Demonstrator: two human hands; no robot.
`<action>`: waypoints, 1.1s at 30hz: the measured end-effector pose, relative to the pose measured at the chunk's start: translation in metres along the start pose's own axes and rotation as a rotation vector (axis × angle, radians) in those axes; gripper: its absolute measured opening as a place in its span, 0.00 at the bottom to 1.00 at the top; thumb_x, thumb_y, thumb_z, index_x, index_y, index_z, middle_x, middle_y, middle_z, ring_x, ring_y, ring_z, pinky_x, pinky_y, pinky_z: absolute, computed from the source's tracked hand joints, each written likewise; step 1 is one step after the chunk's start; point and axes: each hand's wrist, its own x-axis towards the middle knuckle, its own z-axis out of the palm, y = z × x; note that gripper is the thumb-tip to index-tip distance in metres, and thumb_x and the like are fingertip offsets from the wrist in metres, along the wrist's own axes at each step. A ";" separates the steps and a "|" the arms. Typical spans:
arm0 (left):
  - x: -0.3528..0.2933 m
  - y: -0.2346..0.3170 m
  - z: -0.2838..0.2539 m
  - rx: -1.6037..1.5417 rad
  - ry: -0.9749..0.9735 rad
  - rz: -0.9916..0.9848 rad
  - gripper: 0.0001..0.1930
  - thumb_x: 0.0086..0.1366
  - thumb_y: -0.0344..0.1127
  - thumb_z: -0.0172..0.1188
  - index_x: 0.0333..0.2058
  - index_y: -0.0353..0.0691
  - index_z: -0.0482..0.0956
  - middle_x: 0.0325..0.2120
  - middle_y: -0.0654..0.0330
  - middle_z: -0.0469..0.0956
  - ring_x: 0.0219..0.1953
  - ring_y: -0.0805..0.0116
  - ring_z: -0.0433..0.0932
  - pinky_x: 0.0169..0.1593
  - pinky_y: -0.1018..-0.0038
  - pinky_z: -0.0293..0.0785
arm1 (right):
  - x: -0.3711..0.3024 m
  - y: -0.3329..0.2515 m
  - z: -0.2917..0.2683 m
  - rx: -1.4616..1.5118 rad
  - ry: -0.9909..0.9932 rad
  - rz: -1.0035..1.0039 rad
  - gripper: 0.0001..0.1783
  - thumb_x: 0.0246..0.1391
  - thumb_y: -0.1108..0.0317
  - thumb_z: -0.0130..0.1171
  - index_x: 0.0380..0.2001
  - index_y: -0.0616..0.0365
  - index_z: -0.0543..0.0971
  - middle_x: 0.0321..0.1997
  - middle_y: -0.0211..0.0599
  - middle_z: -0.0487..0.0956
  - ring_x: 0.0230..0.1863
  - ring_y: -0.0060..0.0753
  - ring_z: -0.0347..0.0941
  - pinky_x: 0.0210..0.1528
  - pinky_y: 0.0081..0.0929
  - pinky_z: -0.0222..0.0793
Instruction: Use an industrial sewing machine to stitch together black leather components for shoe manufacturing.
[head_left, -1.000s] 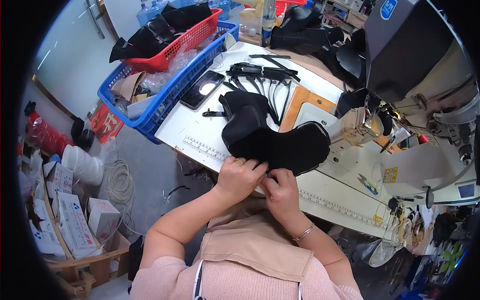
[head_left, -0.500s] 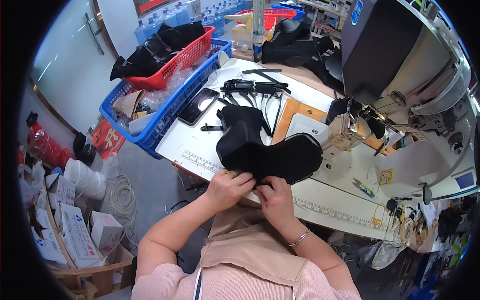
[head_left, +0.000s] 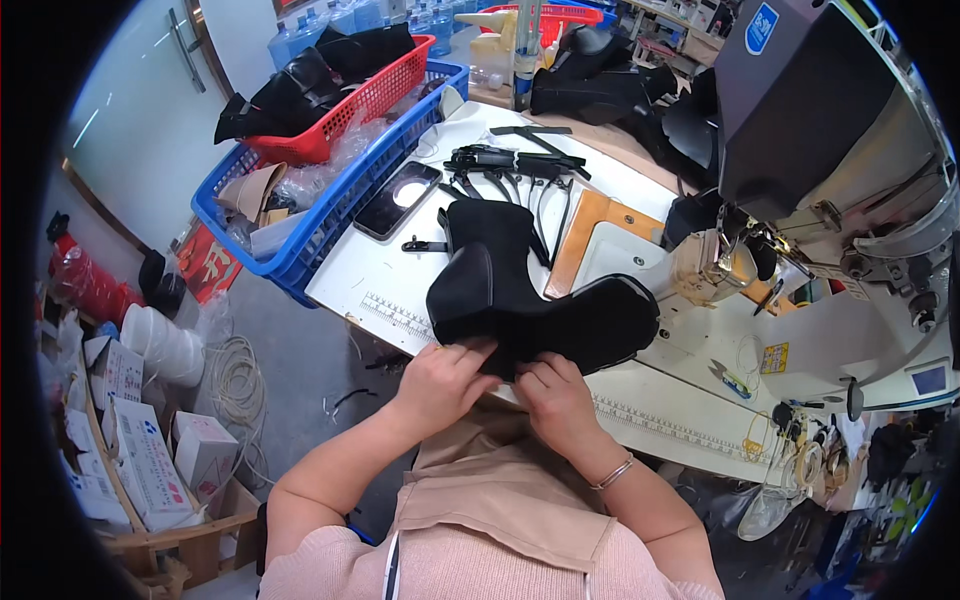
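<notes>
A black suede boot upper (head_left: 530, 295) lies over the near edge of the white sewing table (head_left: 690, 400), its shaft pointing away from me. My left hand (head_left: 440, 385) pinches its near left edge. My right hand (head_left: 555, 395), with a bracelet at the wrist, grips the near edge just beside it. Both hands are close together at the table's front. The sewing machine (head_left: 810, 130) stands to the right of the upper, with its needle area (head_left: 735, 250) a little beyond it.
A phone (head_left: 400, 198) and several black straps (head_left: 510, 165) lie farther back on the table. A blue crate (head_left: 330, 210) holding a red basket (head_left: 345, 105) of black pieces sits at the left. Boxes (head_left: 150, 450) and a cable coil (head_left: 235, 385) are on the floor, left.
The boot upper has been drawn slightly nearer to me and turned a little. Both hands keep hold of its near edge, fingers shifting along it.
</notes>
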 end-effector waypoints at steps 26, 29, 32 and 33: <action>0.024 0.000 0.002 -0.220 -0.347 -0.207 0.36 0.53 0.24 0.54 0.62 0.45 0.56 0.34 0.49 0.77 0.34 0.50 0.77 0.38 0.63 0.73 | -0.001 -0.003 0.001 0.115 0.062 0.105 0.08 0.41 0.76 0.52 0.29 0.59 0.75 0.37 0.37 0.76 0.44 0.41 0.70 0.45 0.32 0.67; 0.005 -0.013 0.017 0.007 -0.177 -0.013 0.31 0.51 0.23 0.53 0.57 0.45 0.65 0.40 0.48 0.74 0.34 0.50 0.76 0.38 0.64 0.73 | -0.001 -0.004 -0.001 0.105 0.070 0.089 0.08 0.40 0.76 0.52 0.29 0.59 0.75 0.37 0.36 0.76 0.43 0.40 0.70 0.45 0.32 0.67; -0.005 -0.024 0.020 -0.110 -0.010 0.106 0.21 0.50 0.22 0.53 0.46 0.43 0.75 0.42 0.47 0.71 0.34 0.50 0.76 0.39 0.66 0.74 | -0.001 -0.002 0.001 0.057 0.055 0.063 0.05 0.45 0.74 0.57 0.28 0.58 0.74 0.37 0.34 0.77 0.41 0.39 0.70 0.43 0.32 0.67; -0.006 -0.022 0.019 -0.112 -0.009 0.107 0.21 0.50 0.22 0.53 0.46 0.43 0.75 0.42 0.47 0.71 0.34 0.50 0.76 0.39 0.66 0.74 | -0.001 -0.002 0.001 0.054 0.055 0.063 0.05 0.45 0.74 0.57 0.28 0.58 0.74 0.37 0.34 0.77 0.41 0.39 0.70 0.43 0.32 0.67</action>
